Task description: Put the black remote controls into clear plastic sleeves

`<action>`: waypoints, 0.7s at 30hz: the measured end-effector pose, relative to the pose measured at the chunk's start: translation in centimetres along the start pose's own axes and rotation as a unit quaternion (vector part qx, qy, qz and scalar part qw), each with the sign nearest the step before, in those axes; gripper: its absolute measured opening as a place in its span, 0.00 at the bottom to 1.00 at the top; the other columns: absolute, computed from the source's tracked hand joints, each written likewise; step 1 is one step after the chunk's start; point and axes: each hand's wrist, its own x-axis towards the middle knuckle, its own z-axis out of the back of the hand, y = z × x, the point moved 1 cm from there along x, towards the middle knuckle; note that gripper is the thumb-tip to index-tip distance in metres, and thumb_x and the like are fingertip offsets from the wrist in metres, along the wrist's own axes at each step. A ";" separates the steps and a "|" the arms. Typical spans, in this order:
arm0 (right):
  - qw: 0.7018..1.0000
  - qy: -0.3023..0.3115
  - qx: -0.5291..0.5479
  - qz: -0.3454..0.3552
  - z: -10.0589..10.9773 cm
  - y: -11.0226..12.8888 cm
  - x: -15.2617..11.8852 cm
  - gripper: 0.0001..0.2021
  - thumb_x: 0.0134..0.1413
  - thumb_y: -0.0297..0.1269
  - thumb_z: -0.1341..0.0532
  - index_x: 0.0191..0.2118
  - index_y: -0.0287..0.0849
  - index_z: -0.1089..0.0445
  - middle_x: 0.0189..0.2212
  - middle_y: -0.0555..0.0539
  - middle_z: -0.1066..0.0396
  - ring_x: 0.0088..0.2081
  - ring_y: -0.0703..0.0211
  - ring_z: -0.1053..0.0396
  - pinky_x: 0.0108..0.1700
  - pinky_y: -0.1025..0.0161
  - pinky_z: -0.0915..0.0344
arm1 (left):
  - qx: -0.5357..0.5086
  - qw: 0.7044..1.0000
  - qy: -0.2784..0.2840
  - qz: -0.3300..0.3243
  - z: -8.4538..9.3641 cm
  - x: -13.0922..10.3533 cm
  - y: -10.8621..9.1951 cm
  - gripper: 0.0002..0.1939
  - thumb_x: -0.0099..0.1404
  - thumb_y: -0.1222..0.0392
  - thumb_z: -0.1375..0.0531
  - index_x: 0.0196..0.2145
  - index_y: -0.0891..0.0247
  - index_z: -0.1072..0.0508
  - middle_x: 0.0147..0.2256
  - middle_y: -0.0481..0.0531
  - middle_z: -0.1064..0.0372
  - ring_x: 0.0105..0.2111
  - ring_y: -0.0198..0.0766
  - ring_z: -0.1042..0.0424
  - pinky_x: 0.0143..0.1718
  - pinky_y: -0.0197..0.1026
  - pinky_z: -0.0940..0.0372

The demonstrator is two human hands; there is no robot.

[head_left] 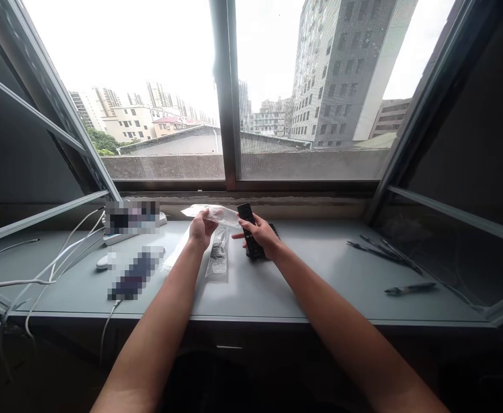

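The black remote (pixel 246 213) is bare over most of its face, above the middle of the desk (pixel 320 298), towards its back edge; the right hand (pixel 265 236) has its thumb bent across the front and other fingers behind, one poking out leftwards; the left hand (pixel 200 230) is nearly closed, pinching a clear plastic bag (pixel 223 214) that looks empty and meets the remote's upper part; so this one seems unwrapped, though whether they are fully apart I cannot tell; a dark item in a clear sleeve (pixel 218 261) lies left of centre, between back and front edges, apparently unopened; a dark object (pixel 275 231) behind the right hand is too hidden to judge.
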 end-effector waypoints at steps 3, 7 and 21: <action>1.000 -0.018 0.012 0.019 0.3 -0.2 0.3 0.18 0.64 0.43 0.28 0.57 0.47 0.25 0.57 0.41 0.28 0.37 0.51 0.14 0.20 0.67 0.27 | -0.019 0.999 -0.036 -0.018 0.3 0.3 -0.1 0.03 0.68 0.62 0.36 0.39 0.63 0.22 0.37 0.53 0.19 0.31 0.35 0.22 0.31 0.34 0.30; 1.000 0.014 0.015 0.006 0.5 -0.1 0.2 0.19 0.66 0.44 0.29 0.59 0.48 0.24 0.57 0.41 0.26 0.35 0.52 0.15 0.21 0.68 0.28 | -0.016 0.999 -0.022 -0.047 0.3 0.2 -0.1 0.09 0.66 0.62 0.37 0.42 0.66 0.19 0.36 0.54 0.21 0.30 0.33 0.24 0.31 0.33 0.31; 0.962 0.238 -0.074 -0.108 -0.1 -0.4 -0.9 0.22 0.60 0.50 0.24 0.53 0.41 0.18 0.58 0.38 0.23 0.34 0.52 0.15 0.24 0.66 0.24 | 0.077 0.990 0.115 0.031 -0.4 -0.2 0.6 0.18 0.71 0.59 0.41 0.50 0.72 0.18 0.44 0.64 0.17 0.33 0.41 0.21 0.34 0.38 0.27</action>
